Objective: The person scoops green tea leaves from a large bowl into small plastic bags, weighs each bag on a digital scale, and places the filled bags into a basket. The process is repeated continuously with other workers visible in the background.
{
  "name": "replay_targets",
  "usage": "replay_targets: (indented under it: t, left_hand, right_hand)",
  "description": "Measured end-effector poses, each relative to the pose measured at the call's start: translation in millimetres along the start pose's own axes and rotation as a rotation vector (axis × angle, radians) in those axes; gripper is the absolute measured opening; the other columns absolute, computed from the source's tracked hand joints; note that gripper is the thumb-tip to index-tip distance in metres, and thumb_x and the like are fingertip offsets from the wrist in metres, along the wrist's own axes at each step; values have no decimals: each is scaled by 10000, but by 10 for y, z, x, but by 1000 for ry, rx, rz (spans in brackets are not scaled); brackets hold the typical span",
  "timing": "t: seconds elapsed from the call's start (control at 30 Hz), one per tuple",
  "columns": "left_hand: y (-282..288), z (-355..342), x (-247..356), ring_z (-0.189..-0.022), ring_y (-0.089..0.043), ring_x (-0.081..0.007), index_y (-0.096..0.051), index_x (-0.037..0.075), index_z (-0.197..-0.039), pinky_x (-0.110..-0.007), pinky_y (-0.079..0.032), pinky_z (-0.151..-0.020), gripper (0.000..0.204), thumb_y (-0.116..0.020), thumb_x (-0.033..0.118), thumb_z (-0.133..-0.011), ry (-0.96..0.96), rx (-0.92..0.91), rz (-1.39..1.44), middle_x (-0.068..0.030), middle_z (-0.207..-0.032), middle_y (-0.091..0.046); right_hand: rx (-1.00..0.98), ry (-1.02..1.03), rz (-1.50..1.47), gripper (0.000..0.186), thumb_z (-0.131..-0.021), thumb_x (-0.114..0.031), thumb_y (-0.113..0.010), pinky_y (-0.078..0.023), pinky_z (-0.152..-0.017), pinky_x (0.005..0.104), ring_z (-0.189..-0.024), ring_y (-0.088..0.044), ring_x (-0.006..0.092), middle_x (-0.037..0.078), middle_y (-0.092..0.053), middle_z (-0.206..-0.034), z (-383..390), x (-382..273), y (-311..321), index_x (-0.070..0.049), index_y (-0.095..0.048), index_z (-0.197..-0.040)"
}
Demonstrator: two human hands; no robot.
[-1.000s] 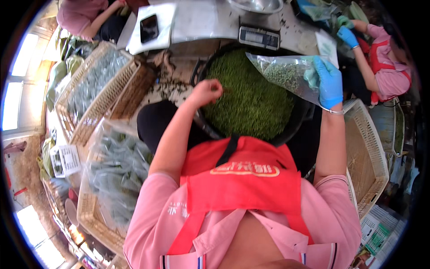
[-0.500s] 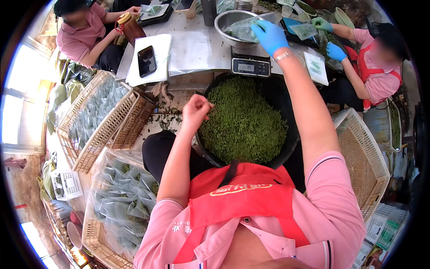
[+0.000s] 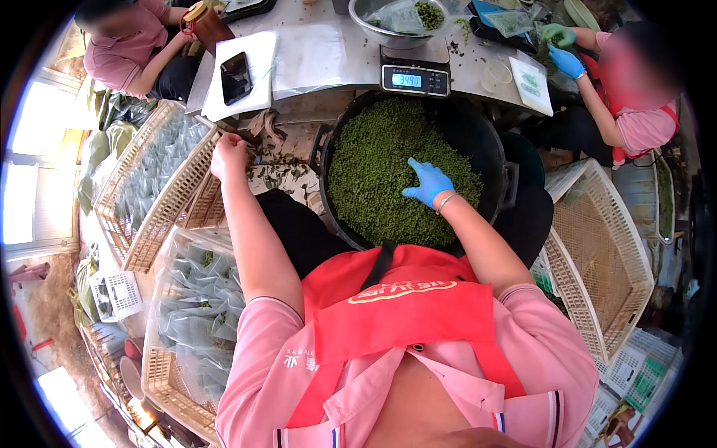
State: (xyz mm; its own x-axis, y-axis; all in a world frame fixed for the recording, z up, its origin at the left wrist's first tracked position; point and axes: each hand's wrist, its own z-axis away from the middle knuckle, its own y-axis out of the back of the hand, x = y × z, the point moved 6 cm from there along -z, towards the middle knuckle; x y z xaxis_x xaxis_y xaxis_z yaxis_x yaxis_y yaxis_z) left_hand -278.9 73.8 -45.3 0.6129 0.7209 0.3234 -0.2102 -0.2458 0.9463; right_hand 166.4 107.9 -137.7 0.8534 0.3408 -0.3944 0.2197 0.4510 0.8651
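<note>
My right hand (image 3: 429, 184), in a blue glove, is at the heap of small green peppercorns (image 3: 381, 160) with its fingers spread. A large black tub (image 3: 478, 134) holds the heap between my knees. My bare left hand (image 3: 230, 155) is closed, beside the corner of a beige plastic crate (image 3: 168, 216) full of filled clear bags; whether it holds anything is hidden. On the table ahead, a steel bowl (image 3: 403, 39) rests on a digital scale (image 3: 415, 79) with a lit display. Inside the bowl lies a clear bag (image 3: 394, 16), with green peppercorns at its mouth (image 3: 429, 15).
A second crate of bagged goods (image 3: 198, 313) stands at my lower left, a beige crate (image 3: 609, 261) at my right. A phone (image 3: 236, 78) lies on white sheets, near clear plastic film (image 3: 310, 63). Co-workers sit at both table ends; the right one wears gloves (image 3: 565, 61).
My right hand has let go of the bag in the bowl and come down to the peppercorns. My left hand has moved left to the crate. The scale's display has lit up.
</note>
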Motion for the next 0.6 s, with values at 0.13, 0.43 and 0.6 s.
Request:
replay_targets:
  t: [0.13, 0.43, 0.6]
  left_hand:
    - [-14, 44, -69, -903, -635, -230, -657, 209, -919, -377, -487, -746, 191, -597, 292, -757, 59, 10, -101, -25, -916, -675]
    - [-175, 195, 307, -910, -638, -228, -663, 206, -961, -370, -488, -761, 247, -589, 338, -766, -86, -43, 65, -23, -918, -685]
    - [-128, 110, 245, -903, -642, -223, -673, 209, -956, -381, -489, -749, 289, -597, 405, -758, -13, -27, 200, -17, -882, -687]
  right_hand:
    - [-271, -47, 225, 744, -707, -345, -722, -457, -889, 446, -1084, -512, 363, 179, -461, -1237, 151, -193, -168, -243, -375, -1358]
    - [-72, -163, -916, 174, -819, -59, -613, -508, -550, 244, -626, -612, 97, 45, -657, -827, 126, 299, 71, -61, -652, -988]
    - [-14, -81, -1155, 158, -825, -44, -598, -511, -539, 240, -608, -598, 99, 50, -658, -886, 160, 278, 235, -46, -652, -973]
